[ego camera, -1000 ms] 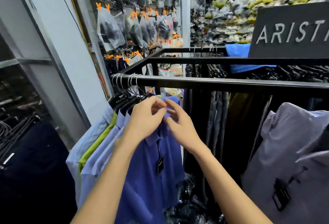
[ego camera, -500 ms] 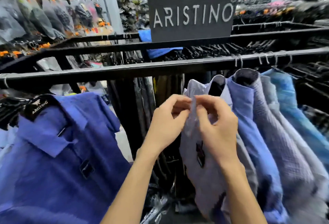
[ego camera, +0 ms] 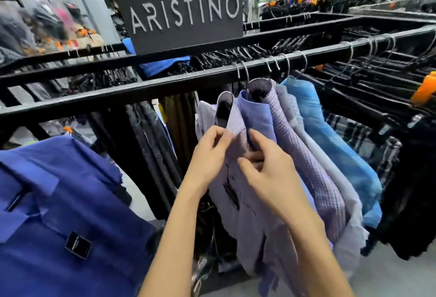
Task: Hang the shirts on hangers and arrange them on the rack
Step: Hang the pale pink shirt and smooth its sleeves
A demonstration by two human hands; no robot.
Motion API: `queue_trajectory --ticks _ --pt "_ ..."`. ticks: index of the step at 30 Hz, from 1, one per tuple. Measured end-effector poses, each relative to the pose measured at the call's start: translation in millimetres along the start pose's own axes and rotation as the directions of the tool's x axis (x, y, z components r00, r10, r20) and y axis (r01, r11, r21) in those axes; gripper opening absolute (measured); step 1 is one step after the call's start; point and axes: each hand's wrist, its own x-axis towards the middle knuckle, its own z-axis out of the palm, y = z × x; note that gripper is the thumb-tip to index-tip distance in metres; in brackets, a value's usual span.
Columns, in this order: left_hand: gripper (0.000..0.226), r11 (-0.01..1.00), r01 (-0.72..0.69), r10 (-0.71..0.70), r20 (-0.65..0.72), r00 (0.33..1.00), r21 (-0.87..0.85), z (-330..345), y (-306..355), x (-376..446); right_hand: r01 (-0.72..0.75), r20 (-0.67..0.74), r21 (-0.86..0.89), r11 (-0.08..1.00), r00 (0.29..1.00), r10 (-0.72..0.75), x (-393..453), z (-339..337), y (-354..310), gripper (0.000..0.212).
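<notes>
A pale lilac shirt (ego camera: 250, 214) hangs from the black rack rail (ego camera: 141, 89) at the front of a group of hung shirts. My left hand (ego camera: 207, 155) pinches its collar edge from the left. My right hand (ego camera: 271, 171) has curled fingers at the shirt's front placket, just below the collar. Behind it hang a blue-collared shirt (ego camera: 257, 115), a purple checked shirt (ego camera: 313, 171), a grey shirt and a light blue shirt (ego camera: 330, 136), all on wire hooks. A dark blue shirt (ego camera: 59, 214) hangs at the lower left.
A black sign reading ARISTINO (ego camera: 184, 11) stands on the rack's middle bar. Empty black hangers (ego camera: 368, 77) crowd the right rail, with dark trousers below. Bagged clothes with orange clips hang at the far left. Grey floor shows at the lower right.
My view and both hands went from the dark blue shirt rightward to the lilac shirt. Since half a second ago my hands stay at its collar and the view has come closer.
</notes>
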Motion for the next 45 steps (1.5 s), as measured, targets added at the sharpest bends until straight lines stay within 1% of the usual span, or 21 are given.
queue_trajectory --ticks 3,7,13,15,17,18,20,21,22,24,25,26,28,29,31,32,34,37,39,42,45 --pt "0.022 0.999 -0.037 0.037 -0.012 0.999 0.010 -18 -3 -3 -0.004 0.056 -0.032 0.999 0.998 0.006 -1 9 -11 0.038" --pt "0.022 0.996 -0.094 0.094 -0.079 0.992 0.005 -52 -8 -13 0.070 0.095 0.004 0.998 0.993 -0.070 0 31 -22 0.054" --pt "0.019 0.997 -0.076 0.077 -0.138 0.987 0.018 -119 -12 -33 0.071 0.198 0.166 0.983 0.975 -0.104 -8 76 -45 0.052" --pt "0.018 0.998 -0.060 0.061 -0.116 0.991 0.015 -141 -9 -41 0.064 0.243 0.209 0.976 0.963 -0.115 -8 91 -53 0.050" --pt "0.017 0.998 -0.053 0.054 -0.058 0.997 0.029 -160 -3 -48 0.083 0.295 0.205 0.975 0.945 -0.142 -6 102 -61 0.044" --pt "0.017 0.998 -0.054 0.056 -0.034 0.998 0.040 -169 0 -52 0.119 0.316 0.177 0.977 0.933 -0.171 -4 107 -65 0.040" --pt "0.017 0.994 -0.079 0.079 -0.001 0.997 0.076 -186 7 -54 0.257 0.272 0.093 0.962 0.923 -0.273 3 110 -73 0.035" --pt "0.018 0.989 -0.098 0.097 0.017 0.995 0.113 -193 9 -54 0.353 0.237 0.060 0.934 0.903 -0.357 9 109 -79 0.037" --pt "0.017 0.981 -0.117 0.112 0.042 0.993 0.155 -197 11 -52 0.450 0.241 0.040 0.892 0.862 -0.446 18 107 -83 0.044" --pt "0.010 0.955 -0.157 0.139 0.091 0.986 0.253 -204 14 -49 0.616 0.383 0.013 0.787 0.724 -0.573 42 106 -94 0.061" --pt "0.007 0.939 -0.172 0.142 0.119 0.983 0.299 -206 15 -47 0.670 0.477 -0.007 0.743 0.655 -0.587 53 106 -100 0.064" --pt "0.003 0.926 -0.180 0.136 0.154 0.979 0.331 -206 14 -46 0.699 0.550 -0.022 0.715 0.606 -0.575 63 107 -104 0.063" --pt "0.018 0.894 -0.193 0.128 0.182 0.975 0.406 -206 14 -48 0.708 0.626 -0.026 0.706 0.562 -0.540 78 104 -110 0.054" --pt "0.026 0.871 -0.204 0.147 0.159 0.976 0.446 -205 13 -48 0.706 0.651 -0.020 0.708 0.547 -0.527 83 101 -111 0.051" --pt "0.029 0.825 -0.241 0.237 0.075 0.969 0.511 -204 11 -51 0.720 0.683 -0.010 0.694 0.512 -0.521 89 97 -111 0.042" --pt "0.028 0.802 -0.265 0.293 0.034 0.956 0.536 -203 10 -53 0.740 0.669 0.003 0.673 0.499 -0.551 90 97 -110 0.035" --pt "0.028 0.765 -0.287 0.376 -0.039 0.926 0.577 -199 4 -61 0.784 0.578 0.035 0.620 0.490 -0.652 88 100 -104 0.020" --pt "0.029 0.727 -0.271 0.436 -0.120 0.892 0.630 -192 -13 -78 0.834 0.413 -0.042 0.550 0.516 -0.751 79 106 -91 0.005" --pt "0.024 0.706 -0.264 0.476 -0.164 0.864 0.658 -187 -30 -87 0.848 0.309 -0.112 0.519 0.526 -0.792 72 108 -80 0.006" --pt "0.014 0.658 -0.243 0.551 -0.234 0.801 0.713 -180 -52 -96 0.844 0.178 -0.154 0.514 0.536 -0.825 63 113 -67 0.008" --pt "0.011 0.695 -0.183 0.538 -0.334 0.774 0.695 -174 -60 -99 0.848 0.130 -0.166 0.504 0.525 -0.841 57 118 -56 0.008"
